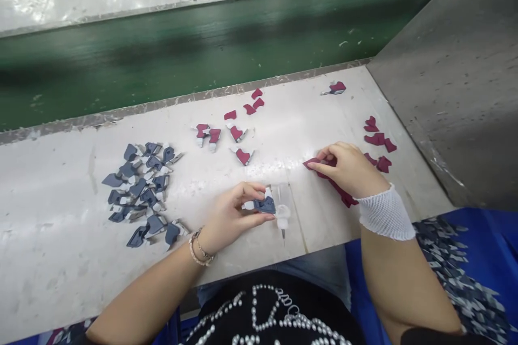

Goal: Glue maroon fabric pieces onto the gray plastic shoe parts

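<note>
Between the thumb and fingers of my left hand (234, 210) is a small blue-grey plastic part (265, 205) with white tabs. Right beside it on the table lies a clear bottle (283, 213) with a white neck and a thin needle tip, pointing toward me. My right hand (343, 167) has thumb and fingertips closed on a small dark red piece (311, 163). Under that hand lie more dark red pieces (347, 198), partly hidden by it.
Blue-grey parts with white tabs (140, 188) lie heaped at the left. Several parts with red tops (243, 157) and loose red pieces (250, 109) are mid-table; more red pieces (376, 139) lie right. A metal panel (453, 86) bounds the right side. A blue bin (481, 248) holds many parts.
</note>
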Tool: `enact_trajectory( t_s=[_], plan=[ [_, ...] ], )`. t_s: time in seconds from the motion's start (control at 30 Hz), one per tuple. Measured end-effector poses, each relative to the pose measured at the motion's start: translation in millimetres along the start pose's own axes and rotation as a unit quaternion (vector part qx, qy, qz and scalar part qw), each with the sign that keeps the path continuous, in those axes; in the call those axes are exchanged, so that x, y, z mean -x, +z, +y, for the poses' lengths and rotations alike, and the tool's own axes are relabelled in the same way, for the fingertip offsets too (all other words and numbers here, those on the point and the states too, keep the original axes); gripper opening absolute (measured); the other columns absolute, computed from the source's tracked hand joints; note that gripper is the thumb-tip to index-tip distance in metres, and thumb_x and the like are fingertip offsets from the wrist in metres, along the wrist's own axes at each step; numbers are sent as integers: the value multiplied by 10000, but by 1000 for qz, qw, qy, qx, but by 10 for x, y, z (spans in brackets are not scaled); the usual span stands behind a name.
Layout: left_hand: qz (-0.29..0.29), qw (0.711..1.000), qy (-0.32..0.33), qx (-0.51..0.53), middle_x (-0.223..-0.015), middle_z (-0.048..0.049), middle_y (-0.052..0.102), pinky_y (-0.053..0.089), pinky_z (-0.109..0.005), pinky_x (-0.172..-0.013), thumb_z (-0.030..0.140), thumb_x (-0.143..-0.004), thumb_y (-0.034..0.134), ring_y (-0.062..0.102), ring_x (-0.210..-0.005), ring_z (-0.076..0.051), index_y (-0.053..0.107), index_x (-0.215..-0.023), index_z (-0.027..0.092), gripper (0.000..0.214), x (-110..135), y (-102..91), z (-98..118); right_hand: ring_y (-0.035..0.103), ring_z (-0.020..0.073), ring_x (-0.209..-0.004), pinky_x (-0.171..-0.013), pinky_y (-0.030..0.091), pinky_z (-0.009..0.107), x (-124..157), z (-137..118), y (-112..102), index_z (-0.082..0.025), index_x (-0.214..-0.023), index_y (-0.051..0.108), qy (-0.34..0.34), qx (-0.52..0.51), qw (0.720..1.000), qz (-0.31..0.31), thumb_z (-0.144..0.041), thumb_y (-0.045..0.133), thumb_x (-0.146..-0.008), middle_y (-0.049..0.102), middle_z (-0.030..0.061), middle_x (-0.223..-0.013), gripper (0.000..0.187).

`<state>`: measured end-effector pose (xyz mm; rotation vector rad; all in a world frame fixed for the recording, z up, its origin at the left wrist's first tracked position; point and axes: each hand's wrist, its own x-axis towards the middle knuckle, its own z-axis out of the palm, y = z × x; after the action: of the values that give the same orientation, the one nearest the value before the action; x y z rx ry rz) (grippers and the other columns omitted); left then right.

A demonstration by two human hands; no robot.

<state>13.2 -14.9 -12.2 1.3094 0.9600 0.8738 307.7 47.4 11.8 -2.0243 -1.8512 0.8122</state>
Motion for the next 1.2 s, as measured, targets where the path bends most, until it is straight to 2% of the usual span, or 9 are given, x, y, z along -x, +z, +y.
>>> enact_trajectory(
  t_s=[0.1,0.2,0.27,0.47,0.57,0.7,0.83,1.07,1.2],
  plan=[
    [-15,996,79,-42,-1152,-111,718,679,-279,-763,253,-787,836,760,-1019,-195,591,-962,187,309,5,42,-28,601,273,-807,-717,454,419,-9,-128,65,-230,-702,572,-4,-30,999,-19,-451,729,-763,659,66,-771,278],
    [-123,963,218,-99,-1201,-118,742,664,-357,-872,282,-830,805,757,-1047,-203,566,-973,198,291,18,115,-44,649,233,-808,-687,473,374,71,-283,28,-235,-746,481,-16,-94,995,-40,-401,633,-852,720,59,-878,248],
    [-164,944,258,-128,-1190,-108,759,662,-364,-856,324,-848,787,772,-985,-196,564,-967,202,280,27,147,-46,685,217,-840,-680,496,345,154,-387,-19,-240,-785,450,-28,-141,988,-63,-401,604,-889,747,53,-934,246],
    [21,973,194,-126,-1066,-95,771,663,-289,-792,292,-786,841,769,-979,-187,621,-1001,186,326,34,35,13,613,154,-641,-564,458,297,444,-725,-76,-237,-839,646,-99,-151,979,-100,-476,710,-885,675,2,-722,251],
    [79,979,139,-125,-1115,-107,724,645,-263,-726,286,-798,830,737,-1013,-188,632,-966,179,281,26,-11,56,655,154,-673,-574,491,287,549,-864,-45,-271,-875,744,-145,-152,968,-134,-447,711,-907,725,-4,-758,183],
    [105,979,134,-116,-1076,-87,683,631,-272,-725,257,-809,812,702,-987,-178,638,-949,180,236,7,-5,32,748,183,-843,-722,592,305,591,-949,61,-306,-1007,763,-140,-200,951,-192,-381,653,-965,787,-3,-920,140],
    [131,976,151,-83,-1015,-49,653,619,-252,-742,187,-792,818,683,-922,-140,635,-968,186,253,-7,3,-29,767,204,-835,-674,628,286,575,-977,184,-264,-895,670,-62,-291,931,-211,-388,695,-935,785,23,-873,133],
    [140,972,171,-77,-987,-33,641,614,-277,-764,207,-793,826,670,-903,-142,638,-1023,202,297,-5,8,-63,743,193,-758,-537,571,243,523,-1026,292,-237,-859,665,-15,-291,934,-205,-396,703,-920,764,47,-810,175],
    [132,973,173,-80,-1026,-39,630,609,-280,-735,200,-827,789,666,-903,-144,636,-1048,219,269,6,7,-76,632,141,-631,-510,503,243,501,-1018,305,-226,-802,680,-27,-266,946,-183,-456,751,-867,693,15,-735,250]
  ],
)
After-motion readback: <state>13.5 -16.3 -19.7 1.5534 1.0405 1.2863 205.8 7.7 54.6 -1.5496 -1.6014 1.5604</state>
